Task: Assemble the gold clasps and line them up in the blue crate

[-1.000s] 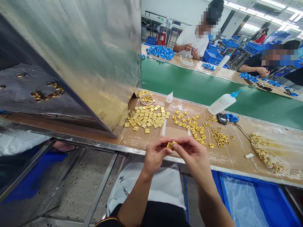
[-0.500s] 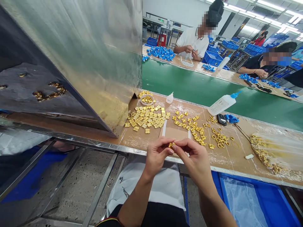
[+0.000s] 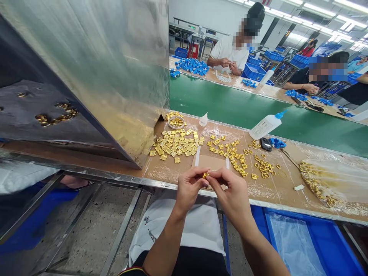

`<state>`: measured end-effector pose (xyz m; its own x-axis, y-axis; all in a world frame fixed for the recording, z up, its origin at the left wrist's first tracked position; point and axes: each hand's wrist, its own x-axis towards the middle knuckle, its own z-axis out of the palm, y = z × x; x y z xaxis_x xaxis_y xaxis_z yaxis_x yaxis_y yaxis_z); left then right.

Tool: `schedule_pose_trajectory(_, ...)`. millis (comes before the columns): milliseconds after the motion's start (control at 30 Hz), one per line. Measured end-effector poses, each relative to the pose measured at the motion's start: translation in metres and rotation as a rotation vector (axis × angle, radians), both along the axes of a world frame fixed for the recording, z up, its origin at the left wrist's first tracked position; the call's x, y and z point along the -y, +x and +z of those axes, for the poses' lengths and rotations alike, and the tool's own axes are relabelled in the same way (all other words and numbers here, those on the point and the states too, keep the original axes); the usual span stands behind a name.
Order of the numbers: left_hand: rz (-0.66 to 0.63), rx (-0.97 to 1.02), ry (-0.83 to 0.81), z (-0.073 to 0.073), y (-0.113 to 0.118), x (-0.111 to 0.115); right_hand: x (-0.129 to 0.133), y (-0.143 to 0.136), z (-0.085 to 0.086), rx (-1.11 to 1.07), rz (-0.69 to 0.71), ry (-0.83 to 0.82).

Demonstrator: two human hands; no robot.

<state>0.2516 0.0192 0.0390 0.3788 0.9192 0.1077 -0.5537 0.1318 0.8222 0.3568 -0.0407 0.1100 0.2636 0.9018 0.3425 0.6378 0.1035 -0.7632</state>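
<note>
My left hand (image 3: 189, 188) and my right hand (image 3: 231, 193) meet over the bench's front edge. Both have closed fingertips pinched on one small gold metal part (image 3: 205, 175), mostly covered by the fingers, so its exact shape is hard to tell. Just beyond lies a cardboard piece (image 3: 212, 162) with white strips at its sides. Flat square gold pieces (image 3: 176, 143) are spread to the left of it. Toward the right are smaller gold pieces (image 3: 233, 152) in a loose band, then a cluster of gold rings (image 3: 265, 168).
A large metal housing (image 3: 123, 76) rises at the left. Behind the bench runs a green conveyor belt (image 3: 207, 96). A small white bottle (image 3: 203, 120), a larger bottle (image 3: 265, 126) and a plastic bag of gold rings (image 3: 324, 184) lie there. Co-workers sit opposite.
The view has shifted slightly, so the bench things sit a little further left. Both hands keep their pinch on the gold part, with the right hand's fingers slightly moved.
</note>
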Motion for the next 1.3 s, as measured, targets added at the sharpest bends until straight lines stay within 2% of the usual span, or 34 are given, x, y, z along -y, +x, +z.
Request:
schedule_pose_trajectory(200,-0.011,0.009,-0.044,0.0,-0.003,0.0,0.003,-0.004,0.004,0.013,0.029,-0.025)
schedule_pose_trajectory(300,-0.022,0.041,-0.109,0.001,-0.004,0.001,0.009,0.0,0.003,-0.022,-0.051,0.025)
schedule_pose_trajectory(367,-0.073,0.106,-0.192,0.003,-0.004,0.002,0.012,0.006,-0.002,-0.051,-0.078,0.089)
schedule_pose_trajectory(533,-0.249,0.267,-0.423,0.013,-0.002,0.011,0.012,0.013,-0.021,-0.133,0.156,0.116)
schedule_pose_trajectory(700,-0.34,0.333,-0.487,0.019,0.005,0.018,0.011,0.009,-0.028,-0.121,0.152,0.143)
schedule_pose_trajectory(933,-0.378,0.377,-0.533,0.016,0.015,0.024,0.011,0.007,-0.032,0.025,0.083,0.309)
schedule_pose_trajectory(1067,-0.387,0.377,-0.536,0.013,0.018,0.023,0.013,0.007,-0.034,0.121,0.043,0.327)
schedule_pose_trajectory(1200,-0.42,0.333,-0.454,0.008,0.012,0.018,0.016,0.007,-0.035,0.139,0.031,0.343)
schedule_pose_trajectory(1300,-0.438,0.216,-0.284,0.007,0.002,0.013,0.016,0.005,-0.037,0.131,0.011,0.364)
